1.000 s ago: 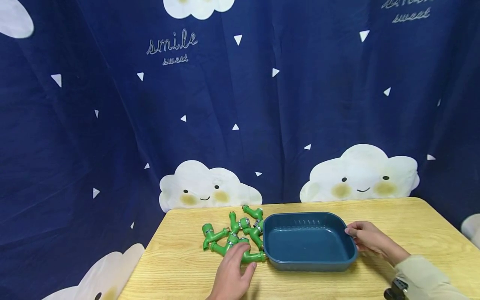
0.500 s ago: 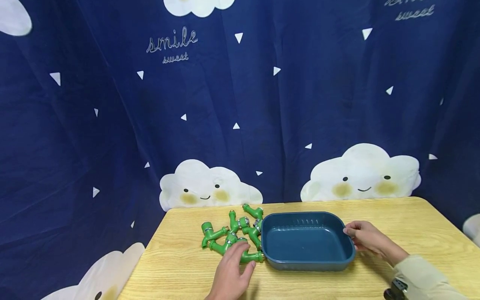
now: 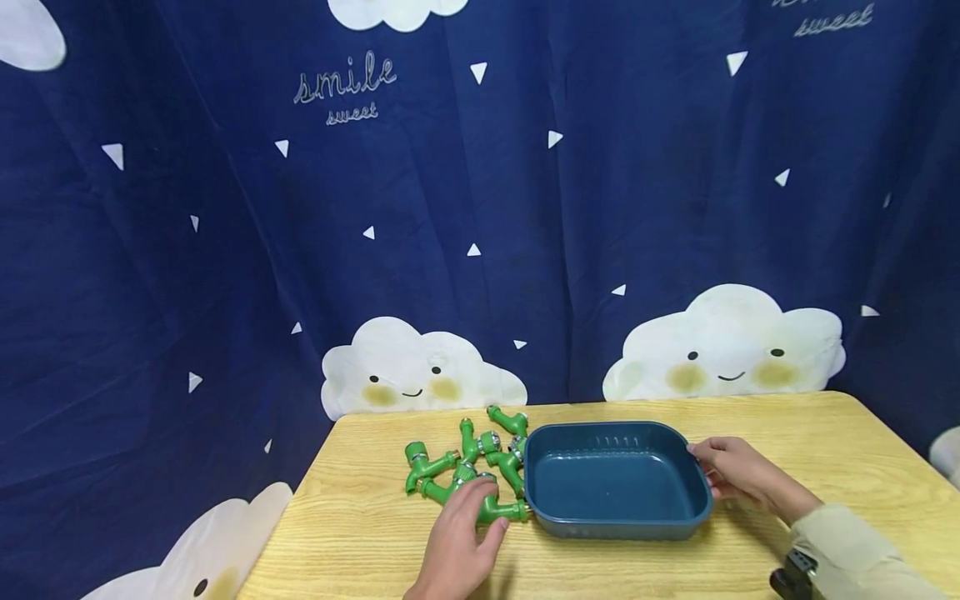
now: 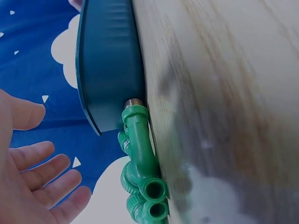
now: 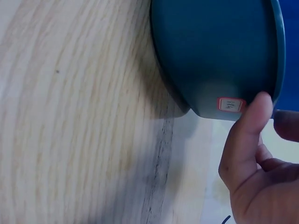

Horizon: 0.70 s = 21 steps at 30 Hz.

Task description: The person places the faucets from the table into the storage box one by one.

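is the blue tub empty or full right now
Empty. The head view shows the blue tub's floor bare, and the green taps lie outside it, on the table to its left.

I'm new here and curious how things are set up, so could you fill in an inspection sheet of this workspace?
Surface: wood-grain table.
Job's things: blue tray; several green taps beside its left end.
Clutter: nothing seen.
Hands: left hand beside the taps, fingers spread, holding nothing; right hand pinches the tray's right end.
Cables: nothing seen.
Surroundings: dark blue cloud-print curtain behind the table.
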{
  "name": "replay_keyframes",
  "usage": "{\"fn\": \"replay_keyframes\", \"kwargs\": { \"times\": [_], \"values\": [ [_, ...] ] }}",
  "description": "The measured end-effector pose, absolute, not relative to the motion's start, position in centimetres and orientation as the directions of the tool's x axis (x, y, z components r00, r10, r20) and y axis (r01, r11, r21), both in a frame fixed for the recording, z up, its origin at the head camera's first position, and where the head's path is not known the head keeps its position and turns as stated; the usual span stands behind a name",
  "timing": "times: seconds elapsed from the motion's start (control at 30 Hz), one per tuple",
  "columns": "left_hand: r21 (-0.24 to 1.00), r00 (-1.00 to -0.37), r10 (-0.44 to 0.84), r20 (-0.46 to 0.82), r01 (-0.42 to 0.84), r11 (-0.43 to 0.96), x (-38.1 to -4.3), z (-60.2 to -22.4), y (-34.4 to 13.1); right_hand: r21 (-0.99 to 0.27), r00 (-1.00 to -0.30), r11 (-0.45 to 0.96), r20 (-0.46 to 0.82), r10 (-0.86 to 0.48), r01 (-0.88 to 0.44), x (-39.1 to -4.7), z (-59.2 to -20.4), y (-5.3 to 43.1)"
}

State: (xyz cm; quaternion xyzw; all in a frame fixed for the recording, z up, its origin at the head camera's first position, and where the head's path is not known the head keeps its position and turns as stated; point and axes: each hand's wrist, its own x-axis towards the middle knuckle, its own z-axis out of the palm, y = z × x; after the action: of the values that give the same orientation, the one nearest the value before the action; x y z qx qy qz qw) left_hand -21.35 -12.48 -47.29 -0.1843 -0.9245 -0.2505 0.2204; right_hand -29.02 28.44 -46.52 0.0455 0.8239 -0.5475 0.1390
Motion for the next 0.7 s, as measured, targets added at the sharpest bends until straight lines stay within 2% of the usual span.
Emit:
{"fn": "replay_keyframes", "kwargs": {
  "times": [0.23,0.7],
  "values": [
    [0.413,-0.862,0.223,0.456,0.426,0.805,-21.36,-47.10,-12.59,-0.895,-0.961,0.390,-0.266,-0.075,0.217,-29.42,-46.50,28.46],
    [0.434,-0.868,0.219,0.445,0.423,0.795,-21.56,-47.31,-12.71,-0.901,-0.947,0.344,-0.310,-0.084,0.264,-29.41,-46.30,28.87]
  ]
}}
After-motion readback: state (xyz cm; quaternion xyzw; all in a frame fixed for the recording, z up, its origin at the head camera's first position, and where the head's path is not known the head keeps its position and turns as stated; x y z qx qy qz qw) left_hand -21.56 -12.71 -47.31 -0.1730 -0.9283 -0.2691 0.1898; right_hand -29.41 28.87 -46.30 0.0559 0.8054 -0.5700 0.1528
